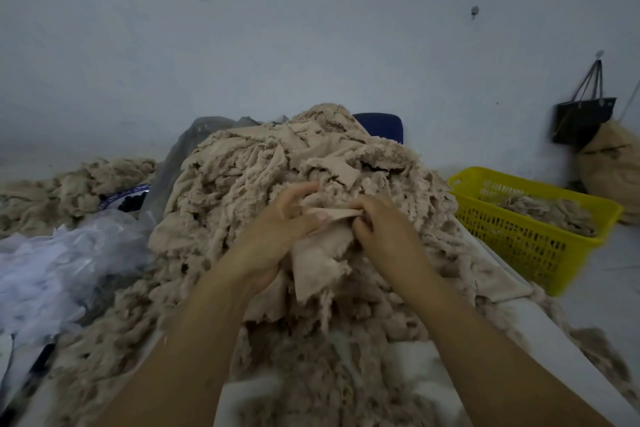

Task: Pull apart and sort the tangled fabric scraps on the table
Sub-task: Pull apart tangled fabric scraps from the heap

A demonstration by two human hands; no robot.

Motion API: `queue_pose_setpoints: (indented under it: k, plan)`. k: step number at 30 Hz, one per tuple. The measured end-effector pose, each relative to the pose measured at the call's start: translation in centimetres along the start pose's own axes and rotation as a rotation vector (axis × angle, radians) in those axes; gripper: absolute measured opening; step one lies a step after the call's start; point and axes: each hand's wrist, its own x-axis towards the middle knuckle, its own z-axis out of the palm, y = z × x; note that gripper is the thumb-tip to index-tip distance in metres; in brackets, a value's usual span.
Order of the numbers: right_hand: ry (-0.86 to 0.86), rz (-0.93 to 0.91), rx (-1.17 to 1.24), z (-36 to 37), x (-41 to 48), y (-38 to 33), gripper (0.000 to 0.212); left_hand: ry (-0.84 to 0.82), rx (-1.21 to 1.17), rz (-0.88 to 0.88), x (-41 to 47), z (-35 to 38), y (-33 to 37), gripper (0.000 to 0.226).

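While gripping one beige scrap (317,253) above the scrap heap (263,177), left hand (277,229) and right hand (381,229) both pinch its top edge.

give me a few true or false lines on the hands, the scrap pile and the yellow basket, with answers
1. The left hand and right hand both grip one beige scrap over the scrap pile. True.
2. The yellow basket is empty. False: it holds beige scraps.
3. The yellow basket stands left of the scrap pile. False: it stands to the right.
4. A black bag hangs on the wall. True.
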Motion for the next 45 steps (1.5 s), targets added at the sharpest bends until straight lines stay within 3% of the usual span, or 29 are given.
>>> queue_pose_setpoints:
  k: [3,7,10,13,16,18,21,24,26,29,33,36,39,40,42,45]
  plan:
    - [0.041,0.051,-0.062,0.1,0.4,1.5,0.007,-0.019,-0.012,0.004,-0.5,-0.8,-0.3,0.028]
    - [0.103,0.247,0.101,-0.1,0.7,4.1,0.038,-0.023,-0.158,-0.043,-0.9,-1.5,-0.9,0.038]
    - [0.003,0.278,0.111,-0.4,0.7,4.6,0.046,-0.021,-0.246,-0.108,-0.9,-1.8,-1.4,0.038]
    - [-0.159,0.179,0.088,-0.4,0.3,3.7,0.041,-0.046,-0.243,-0.112,-0.9,-1.5,-1.2,0.032]
    - [-0.056,0.024,0.406,-0.6,-0.6,0.6,0.028,-0.052,-0.125,-0.057,-0.6,-0.6,-0.8,0.024]
    - [-0.086,-0.012,0.496,0.0,-1.1,-1.6,0.029,-0.069,-0.081,-0.008,-0.5,0.2,-0.6,0.023]
    - [-0.045,-0.070,0.201,1.0,-1.5,-1.5,0.053,-0.053,0.000,0.031,-0.6,0.8,-0.3,0.020]
    - [0.009,-0.063,-0.201,1.3,-0.4,0.3,0.053,-0.061,0.095,0.006,-1.0,1.1,-1.0,0.014]
    - [0.008,0.011,-0.205,1.8,-0.1,2.0,0.042,-0.030,0.075,-0.009,-1.4,0.9,-1.3,0.010]
    - [0.093,0.354,0.000,-0.1,-0.2,5.9,0.043,0.028,-0.123,-0.014,-1.7,-1.4,0.0,0.013]
    - [0.099,0.221,-0.134,-0.6,-0.3,5.2,0.032,0.302,-0.173,-0.029,-0.3,-2.4,0.1,0.011]
    - [0.127,0.044,0.316,-0.2,-1.1,-1.2,0.037,0.315,-0.214,0.006,0.6,-0.1,0.0,0.012]
    - [-0.190,0.146,0.634,1.3,-2.9,-4.3,0.023,0.307,-0.309,0.033,1.2,0.7,0.6,0.012]
    - [-0.218,0.179,0.684,1.6,-3.1,-4.3,0.016,0.308,-0.317,0.040,1.3,0.6,0.9,0.011]
    - [-0.133,0.307,0.800,1.5,-2.6,-3.4,0.018,0.307,-0.270,0.060,1.4,0.1,1.0,0.008]
    - [-0.031,0.486,1.090,-0.5,-0.8,-1.7,0.037,0.384,-0.137,0.043,0.9,-1.5,0.0,0.016]
